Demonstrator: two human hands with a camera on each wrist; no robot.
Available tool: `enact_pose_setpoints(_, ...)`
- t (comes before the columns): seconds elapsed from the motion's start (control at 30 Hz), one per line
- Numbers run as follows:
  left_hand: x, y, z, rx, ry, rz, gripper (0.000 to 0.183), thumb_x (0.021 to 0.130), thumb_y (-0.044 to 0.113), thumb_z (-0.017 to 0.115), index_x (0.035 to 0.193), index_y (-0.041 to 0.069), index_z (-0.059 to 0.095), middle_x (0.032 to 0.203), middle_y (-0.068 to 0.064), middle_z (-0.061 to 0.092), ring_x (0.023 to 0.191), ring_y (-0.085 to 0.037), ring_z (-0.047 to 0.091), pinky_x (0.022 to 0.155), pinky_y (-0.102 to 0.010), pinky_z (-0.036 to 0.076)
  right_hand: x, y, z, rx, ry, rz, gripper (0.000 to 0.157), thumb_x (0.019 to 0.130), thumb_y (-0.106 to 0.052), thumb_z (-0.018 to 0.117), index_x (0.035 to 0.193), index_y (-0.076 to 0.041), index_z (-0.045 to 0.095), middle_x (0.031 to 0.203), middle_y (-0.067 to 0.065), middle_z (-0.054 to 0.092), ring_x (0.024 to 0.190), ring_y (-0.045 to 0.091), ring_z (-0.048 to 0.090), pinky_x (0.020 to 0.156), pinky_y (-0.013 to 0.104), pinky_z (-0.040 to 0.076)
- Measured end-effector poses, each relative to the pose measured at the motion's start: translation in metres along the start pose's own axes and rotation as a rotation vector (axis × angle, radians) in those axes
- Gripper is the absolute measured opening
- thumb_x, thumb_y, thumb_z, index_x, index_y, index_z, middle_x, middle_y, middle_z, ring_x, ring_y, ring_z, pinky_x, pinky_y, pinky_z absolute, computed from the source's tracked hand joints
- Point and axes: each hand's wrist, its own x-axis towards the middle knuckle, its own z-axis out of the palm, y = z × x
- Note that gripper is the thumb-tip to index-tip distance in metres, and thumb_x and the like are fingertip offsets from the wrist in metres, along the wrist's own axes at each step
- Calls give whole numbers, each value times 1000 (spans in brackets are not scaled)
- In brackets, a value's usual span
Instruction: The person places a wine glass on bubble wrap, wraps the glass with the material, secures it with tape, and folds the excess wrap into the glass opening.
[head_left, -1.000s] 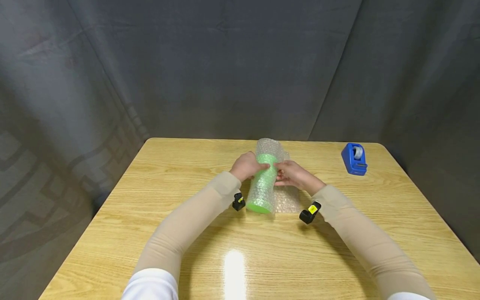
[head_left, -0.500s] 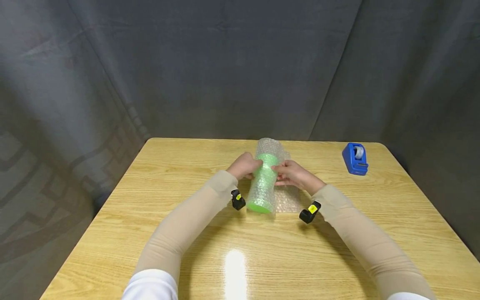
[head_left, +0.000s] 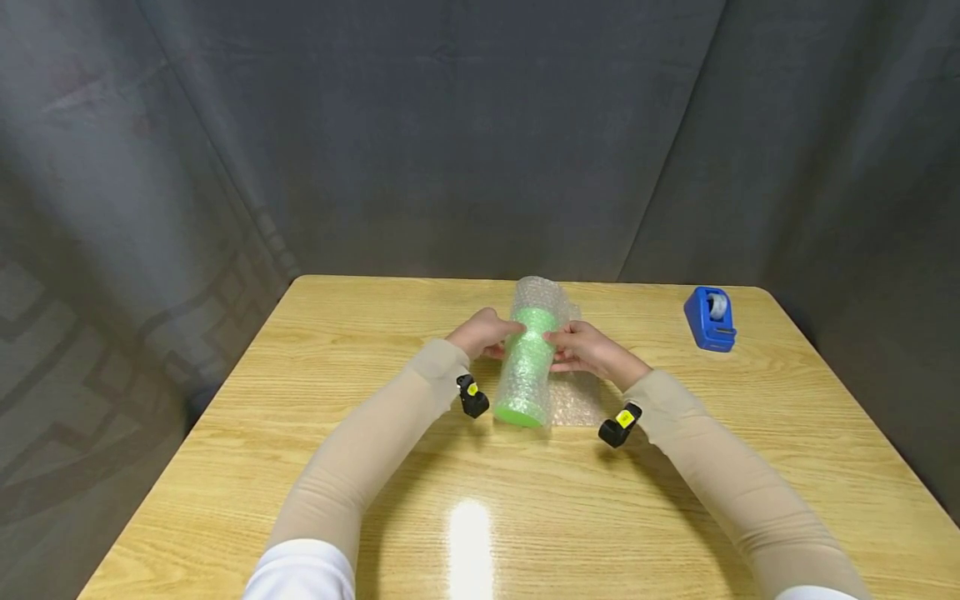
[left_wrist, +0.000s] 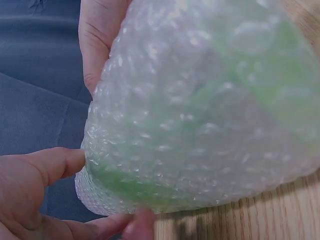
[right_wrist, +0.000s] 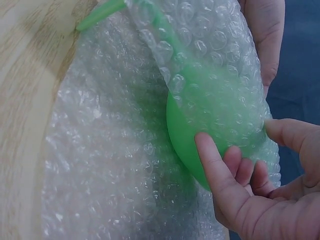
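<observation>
A green goblet-shaped piece [right_wrist: 180,132], with a rounded bowl, thin stem and flat foot, lies rolled in clear bubble wrap [head_left: 574,404] on the table. Its foot [head_left: 519,416] faces the near side in the head view. My left hand [head_left: 480,333] holds the roll's left side, thumb on top and fingers low against the wrap. From the right, my right hand [head_left: 592,348] holds it with the thumb on the wrap and the index finger against the bare green bowl. A flap of wrap spreads flat under the right hand.
A blue tape dispenser [head_left: 708,319] with a clear roll stands at the back right of the wooden table [head_left: 420,517]. Dark grey curtain [head_left: 465,142] hangs behind the far edge. Each wrist carries a small black camera [head_left: 619,425].
My left hand has slid slightly left, its thumb drawing back from the top of the roll. My right thumb has shifted a little; the roll stays nearly in place.
</observation>
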Motion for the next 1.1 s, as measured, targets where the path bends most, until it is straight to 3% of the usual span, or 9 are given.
enact_pose_setpoints(0.23, 0, 0, 0, 19, -14, -25, 68, 94, 29, 62, 143, -7, 30, 133, -23, 47, 117, -38, 54, 99, -46, 49, -1, -1, 1, -7, 12, 9, 16, 102, -17, 47, 96, -4, 40, 80, 3, 47, 69, 7, 52, 78, 26, 58)
enact_pose_setpoints(0.6, -2, 2, -1, 18, -33, -8, 62, 95, 27, 61, 138, -9, 37, 132, -24, 50, 119, -38, 56, 97, -45, 50, -3, -2, 2, 25, 0, 14, 15, 102, -16, 46, 98, -4, 40, 81, 4, 48, 71, 9, 53, 78, 26, 58)
enact_pose_setpoints(0.83, -2, 3, -8, 66, -23, 6, 66, 93, 28, 63, 140, -9, 35, 135, -24, 48, 120, -38, 55, 96, -45, 51, 2, 1, 6, 79, -21, 12, 17, 103, -16, 46, 107, 0, 42, 83, 3, 50, 77, 10, 54, 94, 37, 53)
enact_pose_setpoints(1.1, -4, 5, -10, 90, 3, 13, 69, 92, 26, 65, 142, -9, 31, 139, -22, 44, 121, -37, 54, 97, -45, 50, 6, 6, 11, 175, -13, 30, 14, 102, -15, 46, 105, -2, 42, 87, 5, 49, 79, 12, 54, 85, 28, 56)
